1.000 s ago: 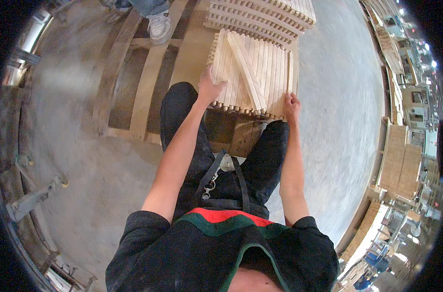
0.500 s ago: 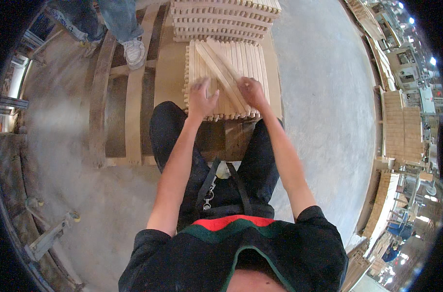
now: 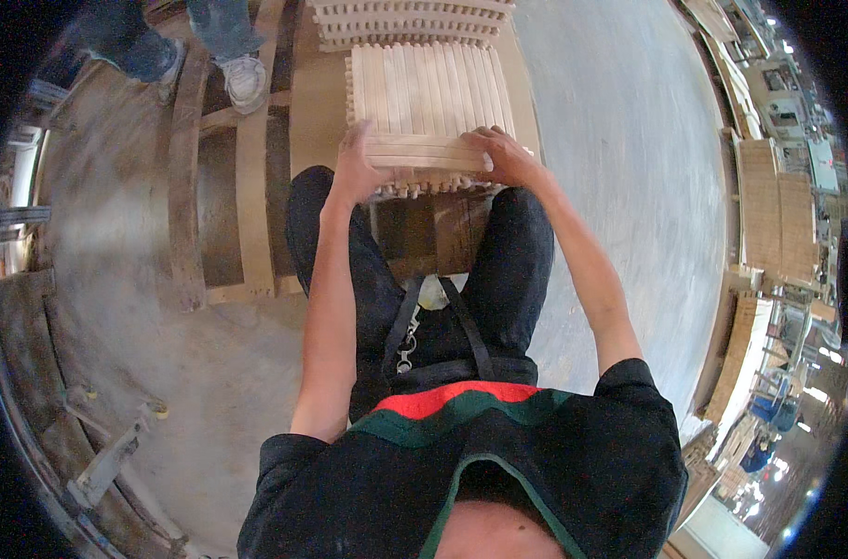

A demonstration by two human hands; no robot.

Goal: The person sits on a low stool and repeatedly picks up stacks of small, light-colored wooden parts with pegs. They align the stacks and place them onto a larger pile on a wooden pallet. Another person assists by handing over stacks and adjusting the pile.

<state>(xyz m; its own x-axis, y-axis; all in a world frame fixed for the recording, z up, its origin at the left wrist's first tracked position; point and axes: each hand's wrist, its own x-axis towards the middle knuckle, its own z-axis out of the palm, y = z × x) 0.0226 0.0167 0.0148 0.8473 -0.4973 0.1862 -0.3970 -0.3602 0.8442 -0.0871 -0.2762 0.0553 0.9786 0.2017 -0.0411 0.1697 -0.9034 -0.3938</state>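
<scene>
A few pale wooden slats (image 3: 426, 153) lie crosswise over the near end of a neat stack of slats (image 3: 433, 88), whose top layer runs away from me. My left hand (image 3: 354, 170) grips the left ends of the crosswise slats, its thumb on the near side. At their right ends my right hand (image 3: 506, 156) is closed round them, fingers over the top. Below the hands, the knobbly slat ends of the lower layers stick out toward me. Both palms are hidden.
Behind stands another layered stack of slats (image 3: 410, 23). The stacks rest on a brown board (image 3: 317, 121) over a wooden pallet (image 3: 254, 205). Another person's legs and white shoe (image 3: 245, 84) are at the far left. My knees flank the near end of the stack.
The loose slats, slanted across the stack before, have turned crosswise and come to its near end. Both hands have moved to their ends, farther apart.
</scene>
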